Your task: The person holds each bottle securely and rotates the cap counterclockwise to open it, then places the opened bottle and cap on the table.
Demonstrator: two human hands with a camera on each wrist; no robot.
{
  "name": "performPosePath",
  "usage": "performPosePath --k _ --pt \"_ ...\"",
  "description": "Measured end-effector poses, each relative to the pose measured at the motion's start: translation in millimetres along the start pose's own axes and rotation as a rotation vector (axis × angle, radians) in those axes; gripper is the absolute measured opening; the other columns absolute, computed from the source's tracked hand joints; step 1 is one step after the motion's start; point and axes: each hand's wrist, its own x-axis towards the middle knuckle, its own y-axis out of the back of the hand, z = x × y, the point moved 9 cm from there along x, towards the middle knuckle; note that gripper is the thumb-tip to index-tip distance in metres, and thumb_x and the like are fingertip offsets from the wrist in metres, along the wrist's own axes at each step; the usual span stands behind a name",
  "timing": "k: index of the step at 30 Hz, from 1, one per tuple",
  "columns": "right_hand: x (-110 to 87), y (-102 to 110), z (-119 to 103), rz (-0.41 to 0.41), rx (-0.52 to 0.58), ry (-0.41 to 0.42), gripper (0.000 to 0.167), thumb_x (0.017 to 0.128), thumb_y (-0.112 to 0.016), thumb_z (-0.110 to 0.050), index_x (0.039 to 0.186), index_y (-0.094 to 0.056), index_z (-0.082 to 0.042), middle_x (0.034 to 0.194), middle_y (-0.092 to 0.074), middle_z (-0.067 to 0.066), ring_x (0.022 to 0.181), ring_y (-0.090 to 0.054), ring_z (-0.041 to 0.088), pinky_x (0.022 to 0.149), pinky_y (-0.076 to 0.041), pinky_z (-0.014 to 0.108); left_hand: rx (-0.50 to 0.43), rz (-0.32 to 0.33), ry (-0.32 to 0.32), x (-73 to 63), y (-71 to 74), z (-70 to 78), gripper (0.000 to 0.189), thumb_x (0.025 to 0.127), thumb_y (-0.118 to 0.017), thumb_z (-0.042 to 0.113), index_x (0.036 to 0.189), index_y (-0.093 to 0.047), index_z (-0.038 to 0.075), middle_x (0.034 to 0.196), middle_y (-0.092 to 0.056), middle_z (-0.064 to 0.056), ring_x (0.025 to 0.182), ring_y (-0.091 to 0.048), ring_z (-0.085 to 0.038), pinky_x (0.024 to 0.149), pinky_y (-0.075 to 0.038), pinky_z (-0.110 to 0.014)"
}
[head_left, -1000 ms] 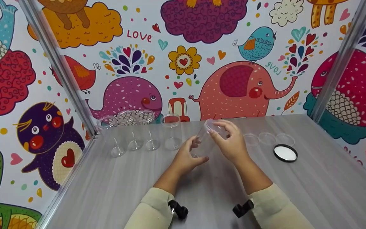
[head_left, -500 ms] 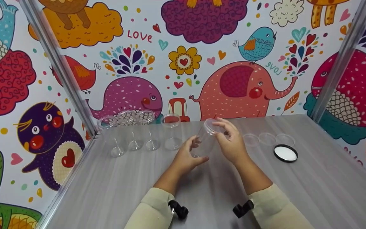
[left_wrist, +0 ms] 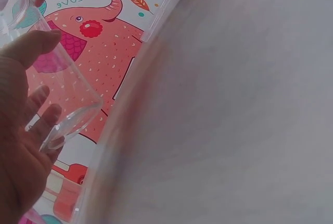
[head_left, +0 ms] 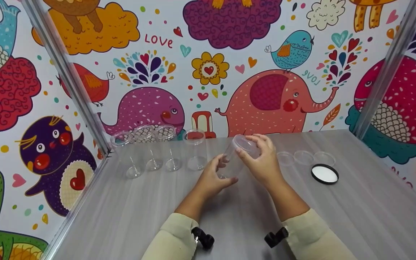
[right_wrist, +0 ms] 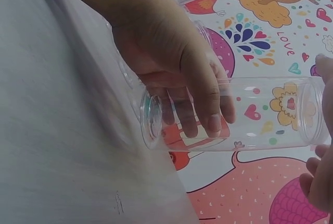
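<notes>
A clear plastic jar (head_left: 232, 164) is held tilted above the table, its capped end toward the upper right. My left hand (head_left: 209, 178) grips it round the lower body, thumb on one side and fingers on the other; in the right wrist view those fingers show through the clear wall (right_wrist: 255, 130). At the jar's top a clear lid (head_left: 245, 143) sits over the mouth. My right hand (head_left: 264, 160) holds the lid by its edge between thumb and fingers. The right hand (right_wrist: 322, 177) is partly cut off in the right wrist view.
Several clear jars without lids (head_left: 195, 151) stand in a row at the back left. Several flat clear lids (head_left: 304, 157) lie at the back right, near a black-rimmed white disc (head_left: 324, 174). Printed wall panels (head_left: 208, 72) and metal posts (head_left: 392, 68) border the grey table (head_left: 244, 224).
My right thumb and fingers have slid off the lid's edge and come back to it, taking a fresh hold. The left hand and jar stay almost still.
</notes>
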Motion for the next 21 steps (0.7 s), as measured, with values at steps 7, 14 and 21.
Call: performPosePath --k 7,14,21 --pt "-0.3 -0.9 1.0 -0.012 -0.005 -0.005 0.05 0.094 -0.08 -0.049 0.135 -0.071 -0.022 0.146 -0.058 0.008 0.134 -0.056 0.034 0.11 -0.056 0.059 -0.005 0.002 0.021 0.5 -0.5 -3.2 0.092 0.079 -0.095 0.045 0.156 -0.047 0.027 0.148 -0.062 0.007 0.143 -0.056 -0.024 0.114 -0.055 -0.053" --pt "-1.6 -1.1 -3.9 -0.03 0.066 0.049 0.037 0.101 -0.072 -0.029 0.135 -0.072 -0.017 0.151 -0.061 0.006 0.138 -0.055 0.029 0.114 -0.051 0.057 -0.015 -0.002 0.027 0.0 -0.8 -2.7 0.093 0.079 -0.095 0.042 0.158 -0.047 0.026 0.149 -0.061 0.005 0.143 -0.056 -0.025 0.114 -0.055 -0.054" --pt "-1.3 -0.7 -4.6 -0.022 0.089 0.075 0.036 0.1 -0.064 -0.016 0.134 -0.074 -0.015 0.155 -0.06 0.009 0.141 -0.055 0.028 0.112 -0.049 0.055 -0.018 -0.002 0.03 -0.5 -0.2 -2.6 0.093 0.079 -0.095 0.043 0.157 -0.047 0.027 0.149 -0.061 0.005 0.144 -0.055 -0.026 0.115 -0.054 -0.055"
